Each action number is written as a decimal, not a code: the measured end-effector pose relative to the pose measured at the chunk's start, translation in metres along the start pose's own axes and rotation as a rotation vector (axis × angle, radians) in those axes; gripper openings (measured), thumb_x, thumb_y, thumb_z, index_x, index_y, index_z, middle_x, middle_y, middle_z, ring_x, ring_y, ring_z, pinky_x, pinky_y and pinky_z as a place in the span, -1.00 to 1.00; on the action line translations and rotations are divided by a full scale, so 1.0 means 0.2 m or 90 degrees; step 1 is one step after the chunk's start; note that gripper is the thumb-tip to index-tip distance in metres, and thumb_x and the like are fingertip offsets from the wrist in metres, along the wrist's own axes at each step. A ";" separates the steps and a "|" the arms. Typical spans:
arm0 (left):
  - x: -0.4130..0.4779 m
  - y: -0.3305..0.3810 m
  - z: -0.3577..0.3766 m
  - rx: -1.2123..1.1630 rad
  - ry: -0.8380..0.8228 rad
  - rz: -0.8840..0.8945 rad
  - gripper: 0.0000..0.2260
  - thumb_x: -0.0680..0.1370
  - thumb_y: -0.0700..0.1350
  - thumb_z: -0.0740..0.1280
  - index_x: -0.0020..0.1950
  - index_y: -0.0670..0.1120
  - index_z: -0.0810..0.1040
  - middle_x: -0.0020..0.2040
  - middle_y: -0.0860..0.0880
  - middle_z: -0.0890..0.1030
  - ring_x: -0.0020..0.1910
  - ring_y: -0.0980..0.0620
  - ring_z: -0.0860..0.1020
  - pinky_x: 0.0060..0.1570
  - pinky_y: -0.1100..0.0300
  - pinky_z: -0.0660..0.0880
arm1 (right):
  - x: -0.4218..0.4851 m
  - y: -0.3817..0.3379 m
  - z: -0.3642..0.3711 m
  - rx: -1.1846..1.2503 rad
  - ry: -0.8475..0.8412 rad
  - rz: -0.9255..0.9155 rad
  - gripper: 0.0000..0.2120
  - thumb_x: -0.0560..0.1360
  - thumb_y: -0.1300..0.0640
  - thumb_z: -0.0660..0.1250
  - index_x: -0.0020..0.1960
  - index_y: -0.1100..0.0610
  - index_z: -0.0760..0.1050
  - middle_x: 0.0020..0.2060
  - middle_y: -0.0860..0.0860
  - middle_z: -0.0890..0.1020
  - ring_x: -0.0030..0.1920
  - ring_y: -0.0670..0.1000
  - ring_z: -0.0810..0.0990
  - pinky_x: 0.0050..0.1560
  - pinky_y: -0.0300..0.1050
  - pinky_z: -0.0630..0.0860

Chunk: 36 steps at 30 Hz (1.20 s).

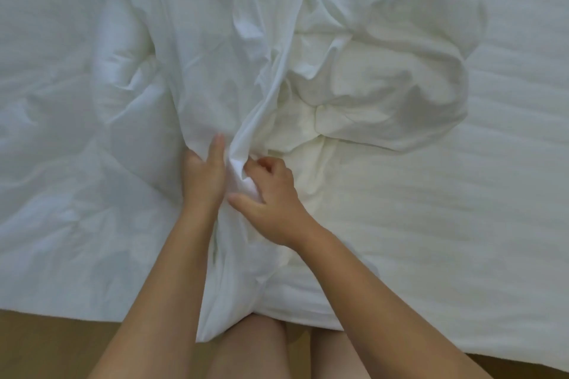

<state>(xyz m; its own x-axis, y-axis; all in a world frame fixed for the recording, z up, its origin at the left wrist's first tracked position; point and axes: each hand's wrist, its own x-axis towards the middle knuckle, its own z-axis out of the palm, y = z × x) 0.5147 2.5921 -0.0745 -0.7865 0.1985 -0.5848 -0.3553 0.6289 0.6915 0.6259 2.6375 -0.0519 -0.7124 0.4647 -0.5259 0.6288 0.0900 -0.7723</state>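
White sheet point(234, 49) lies rumpled on the bed point(462, 224), 1 gathered fold running to the near edge; left hand point(204, 177) presses straight fingers against that fold, right hand point(272, 194) pinches it with curled fingers

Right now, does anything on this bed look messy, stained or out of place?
Yes. The thin white sheet is bunched into a ridge between the left hand and the right hand, which grips it. A crumpled white cloth heap sits on the striped white bedding. A faint yellowish tinge beside it could be staining or lighting.
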 end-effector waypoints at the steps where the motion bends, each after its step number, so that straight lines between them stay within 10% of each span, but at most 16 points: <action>1: -0.04 0.03 0.01 0.055 0.040 0.087 -0.41 0.50 0.11 0.33 0.40 -0.22 0.35 0.32 -0.19 0.45 0.31 -0.14 0.41 0.33 0.04 0.32 | 0.01 0.01 -0.04 0.109 0.025 0.011 -0.60 0.44 -0.07 0.29 0.25 0.00 0.47 0.26 0.03 0.32 0.30 0.02 0.30 0.29 -0.17 0.27; 5: -0.20 0.16 0.19 0.305 0.041 0.447 -0.28 0.43 0.06 0.43 0.48 -0.18 0.24 0.47 -0.26 0.19 0.47 -0.24 0.10 0.42 -0.04 0.03 | 0.14 0.11 -0.30 0.387 0.340 0.157 -0.85 0.45 0.12 0.27 -0.03 0.10 0.57 0.04 0.10 0.58 0.05 0.05 0.58 0.14 -0.09 0.51; 9: -0.18 0.25 0.45 0.526 -0.146 0.541 -0.39 0.52 0.04 0.30 0.51 -0.03 0.17 0.53 -0.13 0.07 0.52 -0.12 -0.05 0.45 -0.05 -0.10 | 0.24 0.19 -0.48 0.384 0.403 0.200 -0.93 0.52 0.17 0.24 -0.06 0.05 0.49 -0.19 -0.12 0.56 -0.19 -0.17 0.54 -0.29 -0.42 0.44; 15: -0.12 0.34 0.66 0.608 -0.168 0.642 -0.36 0.47 -0.06 0.31 0.50 -0.07 0.14 0.50 -0.13 0.13 0.51 -0.10 -0.01 0.44 0.03 -0.08 | 0.28 0.45 -0.83 0.679 0.657 0.411 -0.31 0.44 -0.13 0.37 0.43 0.13 0.22 0.29 0.08 0.42 0.24 0.13 0.45 0.26 0.08 0.43; 20: -0.11 0.43 0.84 0.712 -0.179 0.820 -0.21 0.49 -0.04 0.34 0.56 0.01 -0.09 0.55 -0.13 -0.09 0.52 -0.13 -0.17 0.40 -0.12 -0.34 | 0.34 0.55 -1.09 1.040 0.455 0.283 -0.26 0.30 -0.34 0.40 0.29 0.12 0.40 0.22 0.14 0.50 0.18 0.16 0.51 0.19 0.15 0.49; 27: -0.08 0.57 1.06 0.796 -0.187 0.844 -0.06 0.46 0.06 0.38 0.53 0.00 -0.28 0.53 -0.14 -0.09 0.52 -0.11 -0.11 0.44 -0.15 -0.19 | 0.44 0.48 -1.32 0.794 0.519 0.244 -0.89 0.45 0.25 0.25 -0.03 0.17 0.48 -0.17 0.08 0.59 -0.20 0.06 0.60 -0.16 -0.07 0.57; 32: -0.15 0.60 1.06 0.758 -0.235 0.887 -0.55 0.46 -0.08 0.30 0.34 -0.03 0.33 0.21 -0.07 0.46 0.11 -0.12 0.47 -0.08 0.11 0.29 | 0.19 0.47 -1.08 0.789 0.436 0.106 -0.85 0.46 0.32 0.19 -0.16 0.14 0.49 -0.36 -0.05 0.60 -0.32 -0.05 0.60 -0.40 -0.23 0.50; 36: -0.21 0.54 0.84 0.639 -0.348 0.897 -0.81 0.22 -0.22 0.44 -0.22 -0.11 0.51 -0.29 -0.05 0.58 -0.33 -0.16 0.54 -0.42 0.22 0.23 | -0.01 0.59 -1.04 0.744 0.475 0.153 -0.63 0.48 0.02 0.36 0.25 0.06 0.46 0.06 0.01 0.65 -0.02 0.00 0.66 -0.22 -0.13 0.58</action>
<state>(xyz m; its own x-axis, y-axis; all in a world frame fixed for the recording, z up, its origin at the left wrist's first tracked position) 0.5941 2.7778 -0.0466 0.1132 0.9922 -0.0524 0.9256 -0.0861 0.3685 0.7673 2.8312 -0.0683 -0.0630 0.7488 -0.6598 -0.1710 -0.6594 -0.7321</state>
